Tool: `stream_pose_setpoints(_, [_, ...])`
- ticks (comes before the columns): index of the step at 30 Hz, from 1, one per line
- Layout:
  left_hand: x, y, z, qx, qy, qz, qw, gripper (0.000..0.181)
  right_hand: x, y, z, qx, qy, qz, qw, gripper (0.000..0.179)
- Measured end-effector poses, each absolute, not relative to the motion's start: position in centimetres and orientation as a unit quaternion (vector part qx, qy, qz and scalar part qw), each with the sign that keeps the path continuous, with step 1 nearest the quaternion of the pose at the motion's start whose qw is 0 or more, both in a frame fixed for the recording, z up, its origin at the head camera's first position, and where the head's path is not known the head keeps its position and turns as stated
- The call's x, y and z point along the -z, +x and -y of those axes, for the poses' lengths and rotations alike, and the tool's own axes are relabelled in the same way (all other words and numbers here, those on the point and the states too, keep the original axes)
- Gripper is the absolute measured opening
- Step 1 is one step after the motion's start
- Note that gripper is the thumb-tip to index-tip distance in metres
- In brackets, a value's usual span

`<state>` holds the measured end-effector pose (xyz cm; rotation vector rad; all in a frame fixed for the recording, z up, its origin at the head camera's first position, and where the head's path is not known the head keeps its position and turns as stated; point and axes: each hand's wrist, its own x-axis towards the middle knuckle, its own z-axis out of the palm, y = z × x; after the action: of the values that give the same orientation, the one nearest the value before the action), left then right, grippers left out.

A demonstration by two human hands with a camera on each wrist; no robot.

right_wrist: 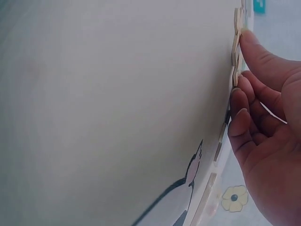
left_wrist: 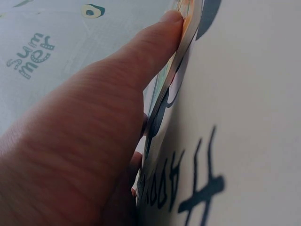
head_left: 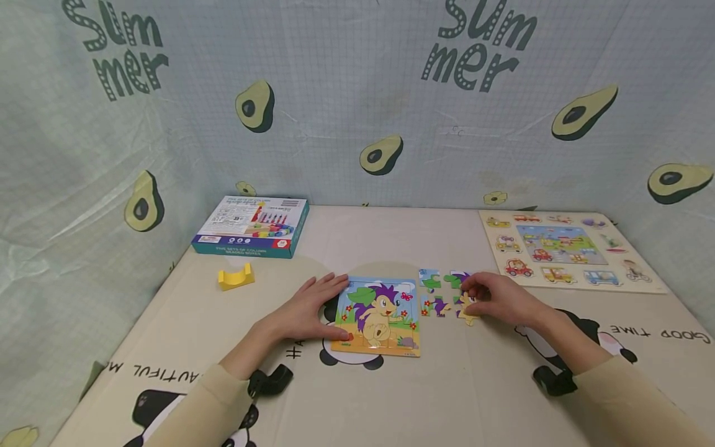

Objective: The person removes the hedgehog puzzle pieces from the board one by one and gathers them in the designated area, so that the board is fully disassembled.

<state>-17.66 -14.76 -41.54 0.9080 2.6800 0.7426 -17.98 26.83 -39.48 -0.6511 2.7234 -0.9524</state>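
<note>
A square wooden jigsaw board (head_left: 416,347) with a purple hedgehog picture lies mid-table. My left hand (head_left: 309,308) rests along its left side, fingers stretched toward the top corner, thumb on the lower left edge. In the left wrist view the thumb (left_wrist: 160,40) presses the board's rim. Right of the board are several loose puzzle pieces (head_left: 430,278), a purple, leaf and flower piece (head_left: 436,305) among them. With thumb and fingertips my right hand (head_left: 499,298) pinches the rightmost hedgehog puzzle piece (head_left: 467,315), partly covered by the fingers. Piece edges (right_wrist: 235,42) show beside the thumb.
A teal and white box (head_left: 251,226) sits at the back left, with a yellow curved block (head_left: 236,277) in front of it. At the back right lies a larger vehicle picture board (head_left: 570,251). A patterned cloth covers the table, and a wall sheet (head_left: 324,155) hangs behind.
</note>
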Motion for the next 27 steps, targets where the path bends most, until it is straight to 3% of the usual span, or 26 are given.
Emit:
stream_pose_setpoints(11, [41.6,-17.6,14.7,-0.254,0.307,-0.911,0.109,0.102,39.4,-17.9,-26.9,0.323,-0.211,-0.918,0.094,0.035])
stream_pose_setpoints(27, [41.5,-17.6,14.8,-0.253,0.312,-0.91,0.106,0.102,37.7,-18.3,-26.3,0.343,-0.216,-0.913,0.05,0.046])
